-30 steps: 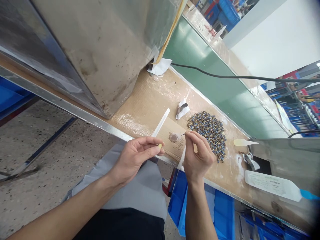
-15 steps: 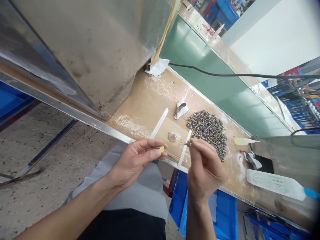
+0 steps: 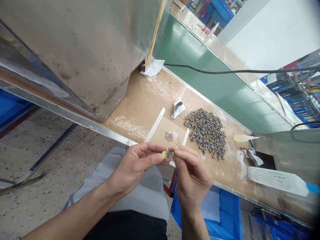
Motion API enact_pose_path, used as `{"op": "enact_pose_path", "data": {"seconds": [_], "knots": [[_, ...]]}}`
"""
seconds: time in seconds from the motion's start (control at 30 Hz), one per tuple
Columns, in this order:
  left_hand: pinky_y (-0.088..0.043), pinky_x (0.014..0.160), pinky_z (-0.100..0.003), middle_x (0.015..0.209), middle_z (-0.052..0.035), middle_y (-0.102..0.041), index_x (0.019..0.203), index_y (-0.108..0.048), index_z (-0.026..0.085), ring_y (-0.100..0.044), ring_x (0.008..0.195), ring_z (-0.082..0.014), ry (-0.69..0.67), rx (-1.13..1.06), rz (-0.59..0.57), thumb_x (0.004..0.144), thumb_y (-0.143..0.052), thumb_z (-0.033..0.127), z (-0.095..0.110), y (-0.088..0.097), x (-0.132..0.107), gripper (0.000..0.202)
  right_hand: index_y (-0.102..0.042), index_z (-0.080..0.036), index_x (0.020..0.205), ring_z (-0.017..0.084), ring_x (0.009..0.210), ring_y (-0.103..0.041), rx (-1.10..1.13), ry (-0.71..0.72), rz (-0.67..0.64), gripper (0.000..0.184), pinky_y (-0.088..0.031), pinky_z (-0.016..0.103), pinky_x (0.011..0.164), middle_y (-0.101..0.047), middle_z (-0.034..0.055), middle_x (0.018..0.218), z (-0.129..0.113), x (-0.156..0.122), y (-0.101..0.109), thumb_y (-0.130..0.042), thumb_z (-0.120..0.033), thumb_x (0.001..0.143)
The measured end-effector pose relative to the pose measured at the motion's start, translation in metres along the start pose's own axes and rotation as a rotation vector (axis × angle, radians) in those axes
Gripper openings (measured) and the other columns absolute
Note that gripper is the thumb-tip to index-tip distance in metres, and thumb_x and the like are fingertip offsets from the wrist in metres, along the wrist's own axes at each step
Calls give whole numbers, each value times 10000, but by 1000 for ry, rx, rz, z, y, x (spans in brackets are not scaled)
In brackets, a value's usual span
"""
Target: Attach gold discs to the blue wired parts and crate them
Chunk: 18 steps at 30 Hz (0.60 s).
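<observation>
Between the thumb and fingers of my left hand (image 3: 140,165) is a small round yellow disc (image 3: 164,154). My right hand (image 3: 192,173) pinches a tiny blue and gold piece (image 3: 170,153), its end right at the disc; whether the two touch I cannot tell. Both hands are held close together over the front edge of the bench. Just beyond them a small clear round dish (image 3: 172,136) sits on the cardboard top (image 3: 140,110), with tiny gold bits beside it. A large pile of similar blue and gold pieces (image 3: 207,131) lies behind my right hand.
A metal housing (image 3: 95,50) stands at the left. White tape with a dark strip (image 3: 178,107) lies near the pile. To the right are a small dropper bottle (image 3: 243,138) and a big white bottle (image 3: 277,180) lying down. Below hangs a blue bin (image 3: 230,206); a black cable (image 3: 212,71) crosses behind.
My right hand has moved left with the blue and gold piece, bringing it up to the yellow disc. My left hand stays nearly in place, still gripping the disc.
</observation>
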<state>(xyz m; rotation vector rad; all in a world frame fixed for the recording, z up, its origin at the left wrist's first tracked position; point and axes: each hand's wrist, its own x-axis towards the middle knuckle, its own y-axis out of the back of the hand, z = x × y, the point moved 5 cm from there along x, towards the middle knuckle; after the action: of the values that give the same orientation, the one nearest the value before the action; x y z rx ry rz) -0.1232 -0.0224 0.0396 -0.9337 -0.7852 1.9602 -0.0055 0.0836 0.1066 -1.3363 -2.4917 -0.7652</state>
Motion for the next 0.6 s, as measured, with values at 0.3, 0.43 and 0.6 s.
{"op": "enact_pose_path", "data": {"seconds": [0.3,0.43,0.6], "knots": [[-688,929,-220,1077,-56,-919,1065,-924,191,-855,927,-152,-14,3,-5,902,-993,231,1,-7,-1,182,-869,-287,1110,203,1064,-830,15,25,-15,222,-692,349,952,-861,27,1138,-1,-1,1,-814,-91,1023],[-682,963,-230,1113,-52,-914,1090,-927,202,-853,963,-155,-17,16,-18,930,-970,228,1,-7,-2,168,-865,-276,1116,196,1061,-835,-7,56,-27,232,-691,331,957,-862,25,1138,-3,0,2,-812,-72,1019],[-667,925,-193,1020,-45,-909,1106,-927,198,-835,915,-134,-18,54,-15,952,-947,226,6,-11,-6,158,-864,-262,1170,215,1068,-851,-87,182,-20,316,-716,349,961,-864,40,1184,-11,-2,6,-821,-10,984]]}}
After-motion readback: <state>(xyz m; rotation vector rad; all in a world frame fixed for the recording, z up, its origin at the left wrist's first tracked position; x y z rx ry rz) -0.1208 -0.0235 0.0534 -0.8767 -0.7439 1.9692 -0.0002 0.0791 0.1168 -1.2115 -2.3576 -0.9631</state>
